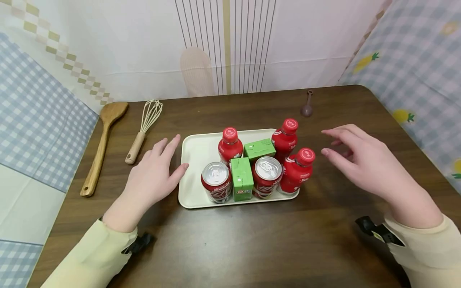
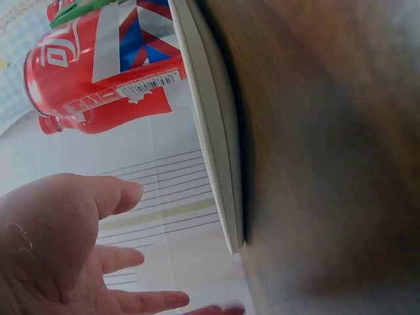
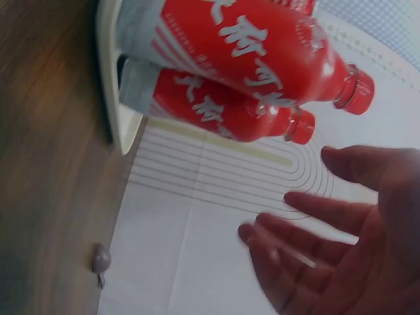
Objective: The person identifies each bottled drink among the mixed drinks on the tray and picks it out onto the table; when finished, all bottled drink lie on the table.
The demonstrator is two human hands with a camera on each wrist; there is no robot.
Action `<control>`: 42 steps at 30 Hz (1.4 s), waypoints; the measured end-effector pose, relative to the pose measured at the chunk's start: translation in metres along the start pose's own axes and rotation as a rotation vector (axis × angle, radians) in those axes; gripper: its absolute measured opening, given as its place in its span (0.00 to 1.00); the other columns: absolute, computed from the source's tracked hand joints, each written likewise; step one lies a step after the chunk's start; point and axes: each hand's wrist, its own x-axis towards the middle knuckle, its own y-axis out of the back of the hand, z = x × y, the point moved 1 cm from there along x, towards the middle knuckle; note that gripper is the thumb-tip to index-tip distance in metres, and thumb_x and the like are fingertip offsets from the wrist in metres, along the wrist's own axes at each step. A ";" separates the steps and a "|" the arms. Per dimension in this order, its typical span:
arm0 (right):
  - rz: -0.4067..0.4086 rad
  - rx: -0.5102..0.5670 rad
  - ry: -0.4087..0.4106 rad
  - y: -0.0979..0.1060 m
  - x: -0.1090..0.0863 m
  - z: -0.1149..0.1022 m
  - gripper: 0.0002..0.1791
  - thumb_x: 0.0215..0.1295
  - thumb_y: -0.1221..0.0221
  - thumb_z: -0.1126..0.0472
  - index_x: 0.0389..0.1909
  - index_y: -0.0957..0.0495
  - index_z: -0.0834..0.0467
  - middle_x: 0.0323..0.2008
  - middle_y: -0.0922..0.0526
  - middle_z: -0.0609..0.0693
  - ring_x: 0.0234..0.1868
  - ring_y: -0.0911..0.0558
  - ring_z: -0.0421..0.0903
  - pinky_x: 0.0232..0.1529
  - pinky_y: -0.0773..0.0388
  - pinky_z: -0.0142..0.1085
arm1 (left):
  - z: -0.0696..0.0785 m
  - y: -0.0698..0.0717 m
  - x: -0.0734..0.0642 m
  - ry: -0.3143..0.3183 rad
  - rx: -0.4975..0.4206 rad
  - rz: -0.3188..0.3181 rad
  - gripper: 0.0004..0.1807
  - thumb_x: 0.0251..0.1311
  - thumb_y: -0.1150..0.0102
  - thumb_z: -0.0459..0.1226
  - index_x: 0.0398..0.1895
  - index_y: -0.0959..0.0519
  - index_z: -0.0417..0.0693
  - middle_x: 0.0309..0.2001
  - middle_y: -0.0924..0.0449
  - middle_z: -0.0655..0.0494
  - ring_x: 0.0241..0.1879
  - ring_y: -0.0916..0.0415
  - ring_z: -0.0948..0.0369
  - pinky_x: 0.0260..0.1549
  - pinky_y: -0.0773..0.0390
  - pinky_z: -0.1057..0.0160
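Note:
A cream tray in the middle of the table bears red bottles, soda cans and green cartons. At its left end my left hand hovers with fingers spread, holding nothing; the thumb is near the tray's rim. A red can is the drink closest to it. My right hand is held in the air right of the tray, fingers relaxed and apart from the front right bottle. Behind that stands another red bottle. Green cartons sit between the cans, near a third bottle.
On the left lie a wooden spatula and a whisk with a wooden handle. A small brown scoop lies at the back right. Patterned cloth hangs behind the wooden table.

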 end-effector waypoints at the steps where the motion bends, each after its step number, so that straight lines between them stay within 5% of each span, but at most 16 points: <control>1: 0.005 0.034 0.021 0.001 0.001 -0.002 0.24 0.63 0.30 0.61 0.61 0.19 0.50 0.51 0.18 0.41 0.40 0.18 0.31 0.38 0.24 0.22 | 0.000 -0.001 0.002 0.005 -0.012 0.002 0.43 0.71 0.46 0.56 0.84 0.49 0.60 0.74 0.37 0.37 0.60 0.24 0.35 0.37 0.19 0.29; 7: -0.054 0.249 0.150 0.003 0.005 -0.010 0.29 0.59 0.32 0.74 0.60 0.19 0.49 0.52 0.19 0.36 0.43 0.19 0.28 0.43 0.23 0.16 | -0.002 -0.007 0.013 0.028 -0.083 -0.032 0.44 0.70 0.46 0.55 0.83 0.49 0.52 0.67 0.30 0.35 0.37 0.18 0.35 0.38 0.18 0.35; 14: -0.147 0.416 0.295 0.000 0.012 -0.014 0.34 0.55 0.35 0.80 0.62 0.21 0.52 0.55 0.20 0.39 0.49 0.20 0.34 0.42 0.20 0.22 | -0.009 -0.014 0.026 0.067 -0.187 -0.111 0.46 0.68 0.43 0.53 0.83 0.49 0.49 0.60 0.25 0.41 0.52 0.20 0.40 0.53 0.22 0.35; 18: -0.203 0.469 0.338 -0.004 0.014 -0.014 0.36 0.52 0.31 0.79 0.62 0.22 0.51 0.56 0.22 0.39 0.49 0.22 0.35 0.40 0.20 0.25 | -0.012 -0.018 0.031 0.093 -0.274 -0.175 0.46 0.67 0.40 0.51 0.82 0.48 0.47 0.56 0.22 0.46 0.44 0.16 0.49 0.54 0.21 0.42; 23: -0.226 0.526 0.343 -0.009 0.017 -0.015 0.33 0.50 0.27 0.77 0.58 0.20 0.51 0.52 0.21 0.40 0.47 0.22 0.37 0.37 0.21 0.29 | -0.014 -0.021 0.038 0.121 -0.370 -0.240 0.44 0.67 0.39 0.47 0.81 0.47 0.45 0.55 0.21 0.45 0.20 0.16 0.62 0.42 0.16 0.53; 32: -0.237 0.562 0.330 -0.014 0.020 -0.012 0.31 0.50 0.26 0.76 0.55 0.19 0.51 0.49 0.20 0.40 0.42 0.23 0.38 0.35 0.24 0.32 | -0.017 -0.023 0.042 0.154 -0.471 -0.321 0.41 0.64 0.47 0.33 0.81 0.48 0.39 0.57 0.26 0.37 0.24 0.16 0.59 0.25 0.12 0.61; 42: -0.313 0.764 0.253 -0.026 0.019 -0.001 0.27 0.53 0.32 0.82 0.55 0.18 0.60 0.49 0.22 0.51 0.49 0.22 0.45 0.44 0.17 0.30 | -0.017 -0.022 0.040 0.138 -0.474 -0.335 0.38 0.63 0.49 0.30 0.79 0.43 0.36 0.55 0.26 0.37 0.22 0.16 0.60 0.25 0.12 0.63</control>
